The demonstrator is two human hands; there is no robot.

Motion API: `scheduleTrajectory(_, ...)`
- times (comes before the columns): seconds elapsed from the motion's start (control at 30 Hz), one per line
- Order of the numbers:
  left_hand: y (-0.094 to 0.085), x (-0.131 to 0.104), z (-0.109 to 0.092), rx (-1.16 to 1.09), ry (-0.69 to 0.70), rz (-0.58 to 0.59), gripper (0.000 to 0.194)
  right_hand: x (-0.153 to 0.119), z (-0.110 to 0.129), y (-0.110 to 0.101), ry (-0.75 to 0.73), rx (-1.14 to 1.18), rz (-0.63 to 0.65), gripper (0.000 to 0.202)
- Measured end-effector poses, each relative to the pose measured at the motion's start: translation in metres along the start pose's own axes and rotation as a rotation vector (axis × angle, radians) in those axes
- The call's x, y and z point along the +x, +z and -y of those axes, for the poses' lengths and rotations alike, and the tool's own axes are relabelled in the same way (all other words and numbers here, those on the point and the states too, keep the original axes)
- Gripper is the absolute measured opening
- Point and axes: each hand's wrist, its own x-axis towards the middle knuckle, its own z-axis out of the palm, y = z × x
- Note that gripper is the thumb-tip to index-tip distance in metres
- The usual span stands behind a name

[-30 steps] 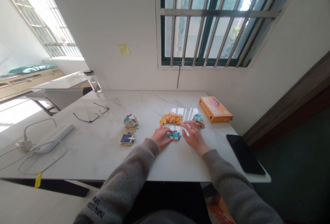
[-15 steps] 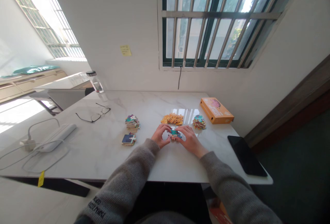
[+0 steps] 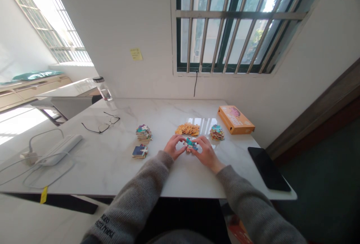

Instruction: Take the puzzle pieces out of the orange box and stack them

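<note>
My left hand (image 3: 173, 147) and my right hand (image 3: 208, 153) face each other over the white table, fingers curled. Between their fingertips is a teal puzzle piece (image 3: 191, 142), held by both hands and slightly tilted. Under it are more puzzle pieces, partly hidden by my fingers. Just beyond my hands lies a heap of orange puzzle pieces (image 3: 187, 128). A stack of teal-topped puzzle pieces (image 3: 217, 132) stands to the right of it. Left of my left hand are a taller stack of puzzle pieces (image 3: 144, 133) and a low stack with dark blue on top (image 3: 140, 151).
An orange box (image 3: 236, 119) lies at the back right, with a black phone (image 3: 268, 169) near the right edge. Glasses (image 3: 104, 126), a clear bottle (image 3: 104, 89) and a white power strip (image 3: 63, 150) with cables occupy the table's left side. A barred window is ahead.
The teal puzzle piece between my fingertips has turned and tilted slightly. My hands have barely moved, and the stacks stand as before.
</note>
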Motion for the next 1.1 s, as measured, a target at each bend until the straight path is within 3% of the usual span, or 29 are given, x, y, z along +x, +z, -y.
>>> scheduleTrajectory(0.2, 0.002, 0.001, 0.002, 0.000, -0.072, -0.080, 0.010, 0.000, 0.003, 0.003, 0.034, -0.002, 0.027, 0.019)
scheduleTrajectory(0.37, 0.001, 0.002, 0.006, -0.084, -0.146, -0.105, 0.015, 0.002, 0.006, -0.001, 0.025, 0.070, 0.052, 0.021)
scheduleTrajectory(0.77, 0.001, 0.000, 0.015, -0.231, -0.199, 0.060, 0.027, 0.002, 0.007, -0.011, -0.046, 0.130, 0.112, 0.027)
scheduleTrajectory(0.9, 0.002, -0.003, 0.019, -0.109, -0.142, 0.056, 0.033, 0.004, -0.008, -0.018, -0.038, 0.010, 0.012, 0.024)
scheduleTrajectory(1.1, 0.006, -0.006, 0.017, 0.026, 0.022, 0.149, 0.024, 0.011, -0.055, -0.049, 0.155, -0.337, -0.309, 0.020)
